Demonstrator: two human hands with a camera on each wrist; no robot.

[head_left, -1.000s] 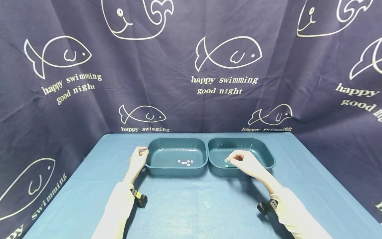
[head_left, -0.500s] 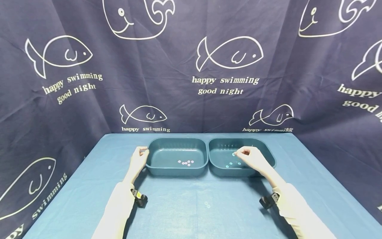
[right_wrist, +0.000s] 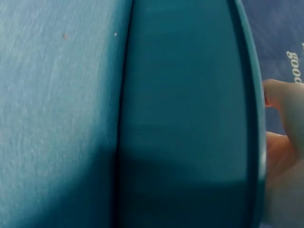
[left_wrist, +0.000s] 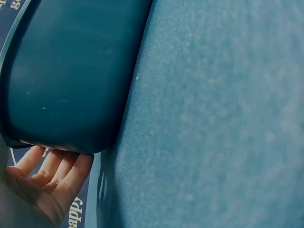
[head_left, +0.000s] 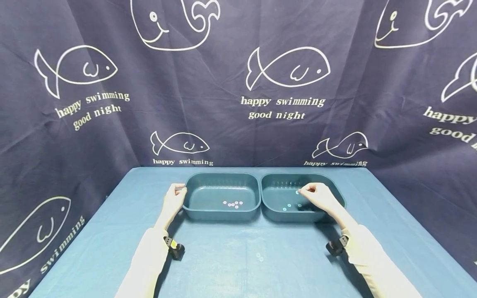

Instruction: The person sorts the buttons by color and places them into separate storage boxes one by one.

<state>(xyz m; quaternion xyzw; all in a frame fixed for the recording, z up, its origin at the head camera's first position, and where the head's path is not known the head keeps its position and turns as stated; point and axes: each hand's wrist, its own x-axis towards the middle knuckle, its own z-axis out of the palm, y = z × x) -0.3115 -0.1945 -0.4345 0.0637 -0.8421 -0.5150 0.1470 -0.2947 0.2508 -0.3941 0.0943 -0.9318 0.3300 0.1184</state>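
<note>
My left hand [head_left: 175, 199] rests at the outer end of the left dark teal plastic box [head_left: 220, 214]. In the left wrist view its fingers [left_wrist: 59, 173] lie fairly straight against the box's end wall. Over the right teal box [head_left: 294, 216], my right hand [head_left: 318, 196] pinches a small pale blue-green disc [head_left: 298, 192], like a button, between thumb and fingertips. Several similar discs [head_left: 289, 205] lie on that box's floor below the hand. The near wall hides the fingertips in the right wrist view, where part of the hand [right_wrist: 285, 142] shows beyond the rim.
Several small pink discs [head_left: 232, 204] lie in the left box. The two boxes stand side by side at the back of the blue-covered table [head_left: 223, 265]. Two faint pale discs [head_left: 259, 257] lie on the cloth in front. A dark printed curtain [head_left: 223, 82] hangs behind.
My right hand has moved right and slightly back within the right box, with a disc at its fingertips. More discs now show on that box's floor. The left hand stays put.
</note>
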